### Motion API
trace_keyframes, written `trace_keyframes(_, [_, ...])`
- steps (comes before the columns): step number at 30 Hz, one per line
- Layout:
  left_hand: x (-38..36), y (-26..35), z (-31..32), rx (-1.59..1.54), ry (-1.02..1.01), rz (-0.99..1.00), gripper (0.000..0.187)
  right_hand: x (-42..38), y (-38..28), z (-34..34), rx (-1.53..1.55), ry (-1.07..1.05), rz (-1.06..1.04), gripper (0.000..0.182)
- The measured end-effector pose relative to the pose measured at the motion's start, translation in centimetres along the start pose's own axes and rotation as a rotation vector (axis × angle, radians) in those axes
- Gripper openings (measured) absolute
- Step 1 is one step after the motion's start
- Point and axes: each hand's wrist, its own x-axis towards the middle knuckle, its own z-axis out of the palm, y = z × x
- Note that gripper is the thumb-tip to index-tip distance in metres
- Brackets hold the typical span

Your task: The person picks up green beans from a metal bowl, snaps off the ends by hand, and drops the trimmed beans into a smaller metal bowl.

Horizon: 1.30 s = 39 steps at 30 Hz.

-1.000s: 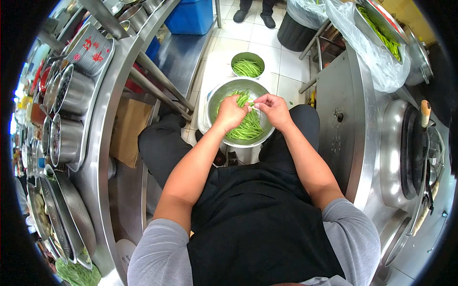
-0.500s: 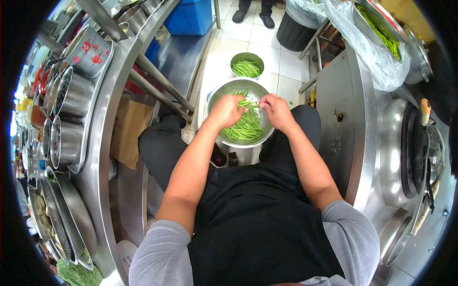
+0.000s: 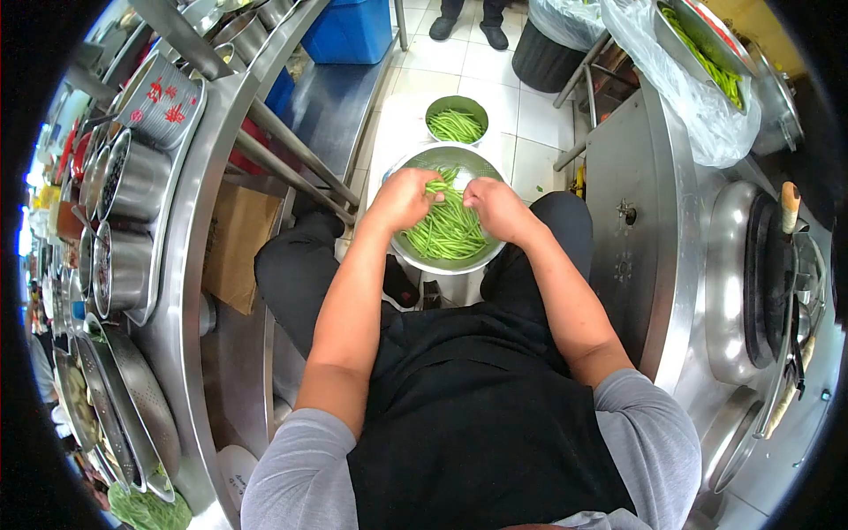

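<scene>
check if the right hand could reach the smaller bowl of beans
Probably yes: the smaller bowl sits just beyond the large bowl, and nothing visible above them blocks the right hand.

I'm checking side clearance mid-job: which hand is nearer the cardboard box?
Left. The left hand is over the left side of the large metal bowl, with the cardboard box off to its left; the right hand is farther away, over the bowl's right side.

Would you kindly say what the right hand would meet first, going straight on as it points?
The right hand would probably meet the green beans beside the left hand; depth is unclear.
</scene>
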Motion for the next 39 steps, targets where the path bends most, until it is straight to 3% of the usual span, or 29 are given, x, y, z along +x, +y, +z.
trace_keyframes(4, [0.7,0.3,0.5,-0.179,-0.025,-0.079,0.023,0.3,1.0,0.6,0.084,0.298,0.118,0.002])
trace_keyframes(6, [0.4,1.5,1.9,-0.430,-0.026,-0.173,0.022,0.6,1.9,0.8,0.099,0.426,0.132,0.004])
trace_keyframes(8, [0.4,0.3,5.1,-0.434,-0.038,-0.191,0.021,0.7,3.4,0.6,0.492,0.628,0.332,0.006])
trace_keyframes(11, [0.1,1.1,6.0,-0.457,-0.030,-0.218,0.026,0.5,5.3,-0.5,0.752,0.575,0.401,0.008])
trace_keyframes(13, [0.7,1.4,5.8,-0.997,0.137,-0.496,0.032,0.0,5.1,-0.3,0.802,0.465,0.398,0.009])
trace_keyframes(15, [1.0,0.5,4.5,-1.093,0.120,-0.525,0.032,-0.5,3.9,1.4,0.403,0.229,0.301,0.023])
trace_keyframes(16, [1.0,0.1,4.0,-1.197,0.147,-0.523,0.030,-0.6,3.3,1.9,0.368,0.141,0.369,0.035])
trace_keyframes(17, [1.0,-0.2,3.6,-1.302,0.178,-0.519,0.027,-0.5,2.8,2.2,0.368,0.141,0.365,0.035])
trace_keyframes(20, [0.8,0.3,2.7,-1.361,0.214,-0.549,0.025,-0.1,2.2,3.4,0.933,-0.018,0.365,0.032])
trace_keyframes(24, [0.5,0.3,3.0,-1.478,0.266,-0.558,0.022,-0.1,1.4,3.9,0.993,-0.086,0.380,0.023])
trace_keyframes(33, [0.6,0.5,3.2,-1.387,0.371,-0.534,0.017,0.5,2.2,5.0,1.125,0.099,0.531,0.020])
trace_keyframes(36, [0.6,1.1,2.9,-1.314,0.367,-0.522,0.015,0.5,2.0,4.8,0.953,0.034,0.430,0.019])
trace_keyframes(38, [0.6,1.5,3.0,-1.232,0.362,-0.497,0.014,0.4,1.2,4.6,0.529,-0.040,0.302,0.014])
trace_keyframes(39, [0.5,1.7,2.9,-1.149,0.353,-0.472,0.012,0.2,1.0,4.8,0.529,-0.042,0.302,0.014])
